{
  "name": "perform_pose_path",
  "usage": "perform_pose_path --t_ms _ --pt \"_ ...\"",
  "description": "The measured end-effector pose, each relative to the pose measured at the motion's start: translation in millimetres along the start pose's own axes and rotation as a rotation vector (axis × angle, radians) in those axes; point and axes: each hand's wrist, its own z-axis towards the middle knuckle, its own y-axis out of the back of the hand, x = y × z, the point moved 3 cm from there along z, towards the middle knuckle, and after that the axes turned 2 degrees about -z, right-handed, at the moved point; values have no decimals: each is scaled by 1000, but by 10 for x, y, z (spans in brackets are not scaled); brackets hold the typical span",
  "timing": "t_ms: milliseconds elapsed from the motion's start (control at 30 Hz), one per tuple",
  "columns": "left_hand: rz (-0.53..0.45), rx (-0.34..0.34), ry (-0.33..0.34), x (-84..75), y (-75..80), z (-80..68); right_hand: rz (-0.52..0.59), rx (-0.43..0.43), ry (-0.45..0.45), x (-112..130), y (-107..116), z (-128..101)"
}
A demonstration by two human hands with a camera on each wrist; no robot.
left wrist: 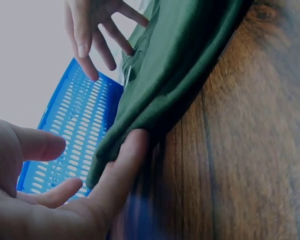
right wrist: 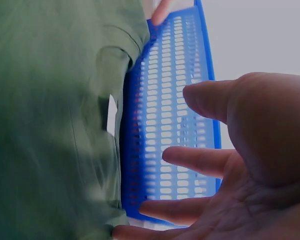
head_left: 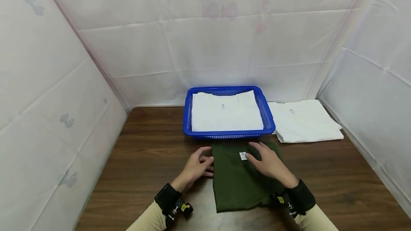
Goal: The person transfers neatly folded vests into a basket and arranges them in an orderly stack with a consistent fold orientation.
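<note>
- A dark green, folded fabric garment [head_left: 237,186] lay flat on the brown wood-grain surface [head_left: 151,149], directly in front of the basket and between the person's 2 hands.
- A small white rectangular label [head_left: 243,156] showed near its neckline, which faced the basket.
- Left hand [head_left: 196,166]: at the garment's left edge, fingers loosely bent and apart; 1 finger touched the fabric edge, the thumb stood clear of it in the left wrist view, and nothing was gripped.
- Right hand [head_left: 269,161]: above the garment's upper right part, fingers and thumb spread wide, gripping nothing; fingertips reached the fabric's upper edge, though how firmly they touched could not be told.
- A blue, perforated, rectangular plastic basket [head_left: 224,133] stood near the back wall, holding folded white fabric [head_left: 228,115] with a small dark print.
- A folded white fabric garment [head_left: 305,124] lay on the surface just right of the basket.
- Black wrist straps [head_left: 167,199] carrying small devices were worn over cream sleeves [head_left: 148,218].
- White sheeting [head_left: 208,49] with faint prints lined 3 sides.
</note>
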Motion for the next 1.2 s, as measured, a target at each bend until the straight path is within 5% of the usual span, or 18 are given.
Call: perform_pose_path --t_ms 433,867,1200 --pt "76 76 -50 49 -111 77 53 -2 18 -154 106 -41" --pt "80 -27 -30 144 -38 143 39 -149 -82 -598 296 -129" --pt "50 -40 -27 176 68 153 110 -19 -190 -731 250 -138"
